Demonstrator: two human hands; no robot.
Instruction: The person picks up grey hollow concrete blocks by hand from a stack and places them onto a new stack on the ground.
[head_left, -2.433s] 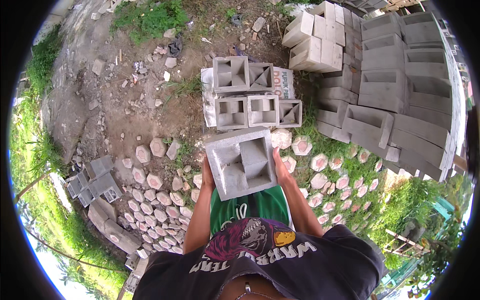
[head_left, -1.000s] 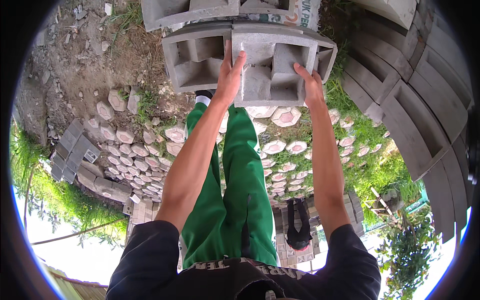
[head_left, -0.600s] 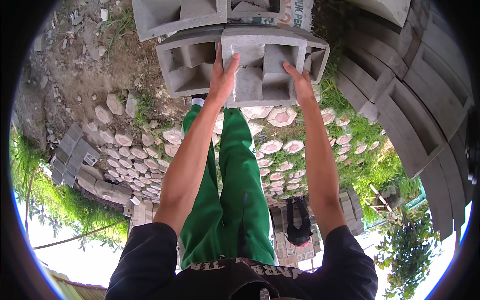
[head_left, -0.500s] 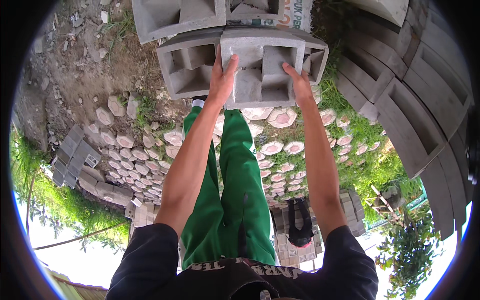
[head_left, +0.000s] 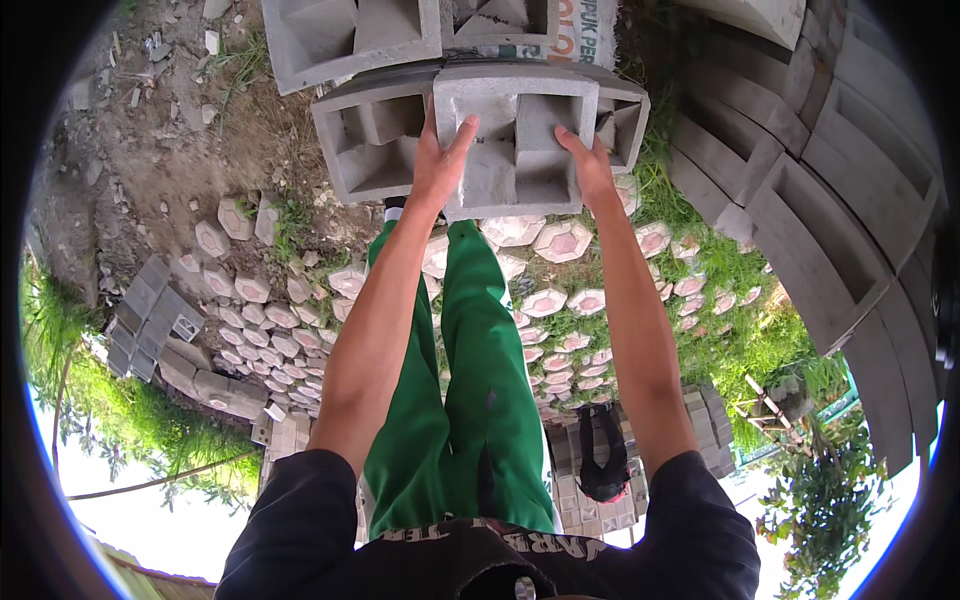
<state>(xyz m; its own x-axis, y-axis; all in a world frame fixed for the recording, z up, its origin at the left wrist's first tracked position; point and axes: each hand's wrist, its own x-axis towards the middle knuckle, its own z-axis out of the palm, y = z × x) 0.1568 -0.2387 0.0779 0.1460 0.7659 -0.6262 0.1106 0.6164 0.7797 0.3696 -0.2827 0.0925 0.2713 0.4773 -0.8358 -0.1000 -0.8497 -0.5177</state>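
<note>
Between my two hands is a grey concrete breeze block (head_left: 518,150) with square recesses in its face. My left hand (head_left: 443,160) grips its left side, thumb over the front rim. On the opposite side my right hand (head_left: 588,165) holds it the same way. Directly behind stands another breeze block (head_left: 372,165), showing to the left of the held one, and a further block edge (head_left: 628,120) shows to its right. Whether the held block rests on these or hangs free, I cannot tell. Beyond lie two more breeze blocks (head_left: 352,40).
A printed white sack (head_left: 592,30) lies past the blocks. Tall stacked concrete blocks (head_left: 820,230) line the right side. Hexagonal pavers (head_left: 563,242) with grass between them cover the ground by my feet; rubble-strewn soil (head_left: 150,150) is on the left. Another person (head_left: 603,460) is behind me.
The held block and both hands have shifted slightly left against the blocks behind. My grip on it looks the same.
</note>
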